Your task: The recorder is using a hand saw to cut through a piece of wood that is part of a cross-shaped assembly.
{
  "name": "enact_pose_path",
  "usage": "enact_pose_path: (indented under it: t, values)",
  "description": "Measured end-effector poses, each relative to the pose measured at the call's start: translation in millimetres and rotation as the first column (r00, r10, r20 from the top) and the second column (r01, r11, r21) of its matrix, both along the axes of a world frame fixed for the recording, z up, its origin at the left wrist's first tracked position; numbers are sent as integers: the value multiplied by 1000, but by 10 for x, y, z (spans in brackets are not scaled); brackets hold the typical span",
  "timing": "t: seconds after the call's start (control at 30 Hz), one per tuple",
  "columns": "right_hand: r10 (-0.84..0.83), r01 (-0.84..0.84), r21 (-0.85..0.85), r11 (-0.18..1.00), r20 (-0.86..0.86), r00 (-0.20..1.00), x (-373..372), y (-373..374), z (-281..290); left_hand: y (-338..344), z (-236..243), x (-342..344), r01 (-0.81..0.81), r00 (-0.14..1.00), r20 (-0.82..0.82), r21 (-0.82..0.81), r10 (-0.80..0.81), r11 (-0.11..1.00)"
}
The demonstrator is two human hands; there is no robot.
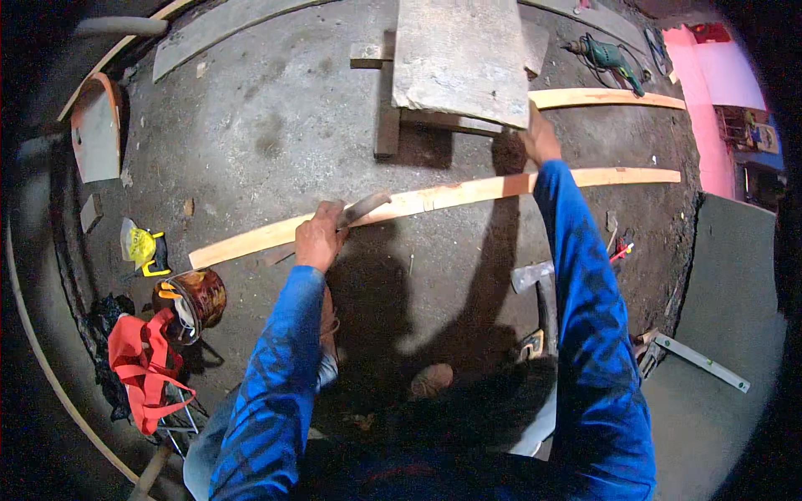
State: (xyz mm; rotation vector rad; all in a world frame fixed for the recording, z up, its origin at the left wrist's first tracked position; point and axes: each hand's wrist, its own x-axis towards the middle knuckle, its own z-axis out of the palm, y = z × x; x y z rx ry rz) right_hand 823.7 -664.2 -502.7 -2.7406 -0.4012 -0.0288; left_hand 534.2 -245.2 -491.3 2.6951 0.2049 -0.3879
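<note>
My left hand point(320, 236) is closed around a short grey-brown bar-like piece point(364, 209) whose kind I cannot make out. It sits over a long pale wooden strip point(426, 197) lying across the floor. Ahead of me a wide, worn wooden board point(459, 63) rests raised on wooden pieces, one a dark upright-looking block point(386, 117). My right hand point(541, 138) grips the near right corner of that board, its fingertips partly hidden by the edge. My right forearm passes over the pale strip.
A green power drill point(606, 57) lies at far right by a second pale strip point(606, 98). An axe or hatchet point(535, 275) lies by my right forearm. At left stand a stained can point(200, 305), red straps point(142, 359) and a yellow-black tape measure point(150, 255). A spirit level point(702, 363) lies at right.
</note>
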Motion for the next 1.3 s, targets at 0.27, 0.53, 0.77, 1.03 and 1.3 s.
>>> enact_pose_path:
  t: [0.27, 0.53, 0.77, 1.03, 1.3]
  values:
    - [7, -15, -40, 999, -189, 982, 540, -194, -634, 40, 23, -117, 22, 991, 133, -124, -6, 992]
    - [-138, -11, -297, 955, -479, 867, -336, -333, 139, -30, 587, -296, 318, 938, 148, 1, -315, 948]
    - [346, -598, -38, 801, -786, 513, -835, 902, 747, -165, 763, -323, 328, 938, 145, -93, -313, 940]
    - [245, -488, -434, 758, -504, 828, -228, 505, 855, -20, 629, -179, 292, 938, 210, -53, -275, 955]
    - [388, -441, -49, 896, -394, 833, -732, 517, 704, 469, 582, 401, 111, 987, 122, -10, -109, 994]
